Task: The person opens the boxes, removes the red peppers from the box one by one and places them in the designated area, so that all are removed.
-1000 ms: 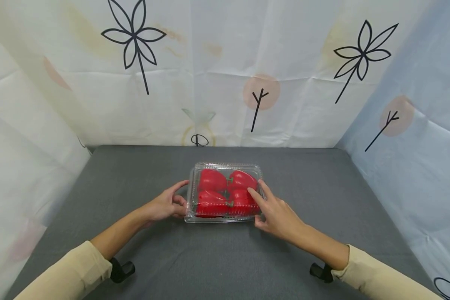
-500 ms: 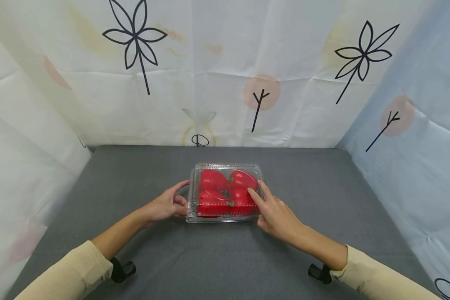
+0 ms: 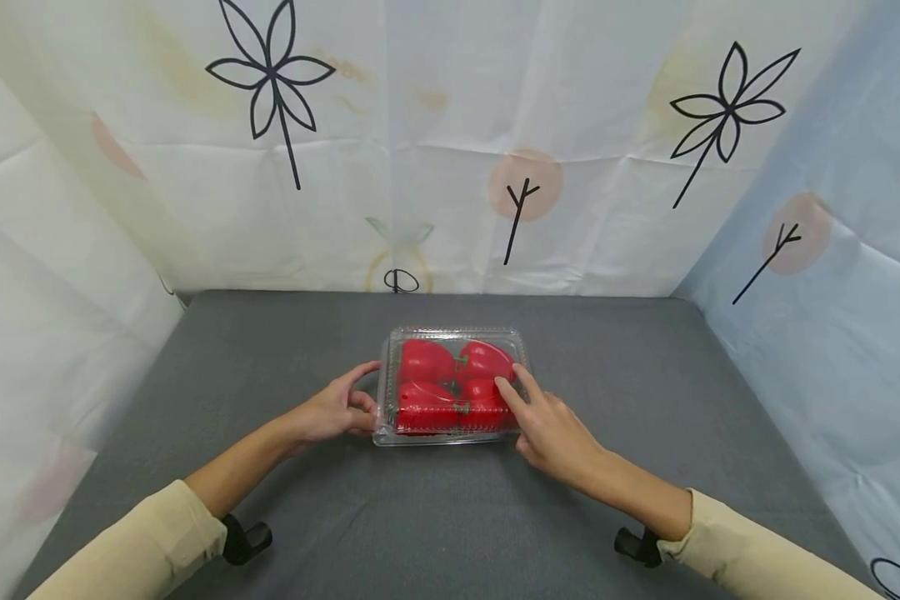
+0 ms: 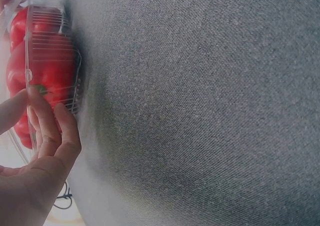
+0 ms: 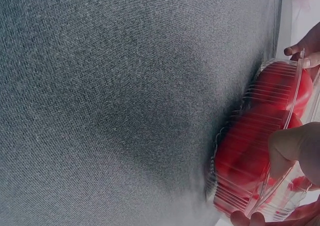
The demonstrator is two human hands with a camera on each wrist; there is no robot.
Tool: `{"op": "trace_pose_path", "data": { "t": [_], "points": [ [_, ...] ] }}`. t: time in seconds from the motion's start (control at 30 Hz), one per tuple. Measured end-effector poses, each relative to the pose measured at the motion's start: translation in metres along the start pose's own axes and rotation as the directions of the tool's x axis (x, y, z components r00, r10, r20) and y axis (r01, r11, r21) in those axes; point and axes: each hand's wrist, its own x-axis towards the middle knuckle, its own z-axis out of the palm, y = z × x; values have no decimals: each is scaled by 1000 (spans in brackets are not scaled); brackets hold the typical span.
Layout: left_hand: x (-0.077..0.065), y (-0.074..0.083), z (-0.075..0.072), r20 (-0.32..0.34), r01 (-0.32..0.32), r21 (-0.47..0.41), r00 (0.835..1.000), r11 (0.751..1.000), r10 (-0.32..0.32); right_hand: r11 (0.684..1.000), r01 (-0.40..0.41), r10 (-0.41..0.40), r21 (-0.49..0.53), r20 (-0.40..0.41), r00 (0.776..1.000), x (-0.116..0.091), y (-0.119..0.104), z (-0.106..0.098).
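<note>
A clear plastic clamshell container (image 3: 450, 439) with several red bell peppers (image 3: 426, 361) in it lies on the grey cloth; its lid is down over them. My left hand (image 3: 330, 408) holds its left side. In the left wrist view, thumb and index finger (image 4: 42, 113) pinch the rim, and another fingertip touches the ribbed wall. My right hand (image 3: 558, 437) is at the right side, two fingers over the lid. In the right wrist view, its thumb (image 5: 285, 146) bends at the rim, and fingertips (image 5: 247, 219) grip the near corner. Parts of the right fingers are hidden.
Grey cloth (image 3: 435, 517) covers the table. A white curtain (image 3: 450, 108) with printed flowers stands behind it, and more curtain hangs on both sides. Black straps (image 3: 246, 540) sit on both wrists.
The right thumb has drawn in under the right edge and shows less. The right fingers have shifted slightly on the lid. Container and left hand have hardly moved.
</note>
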Motion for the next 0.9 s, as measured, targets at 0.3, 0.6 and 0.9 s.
{"op": "trace_pose_path", "data": {
  "t": [0.3,0.6,0.9],
  "points": [
    [1,-1,0,1,1,-3,1000,1000,-1,999,-6,6,-33,5,1000,1,-2,1],
    [2,-1,1,1,7,-3,1000,1000,-7,998,-3,4,-66,13,1000,2,-3,1],
    [2,0,0,7,20,-12,1000,1000,-20,996,14,-14,-87,-1,1000,2,-2,1]
  ]
}}
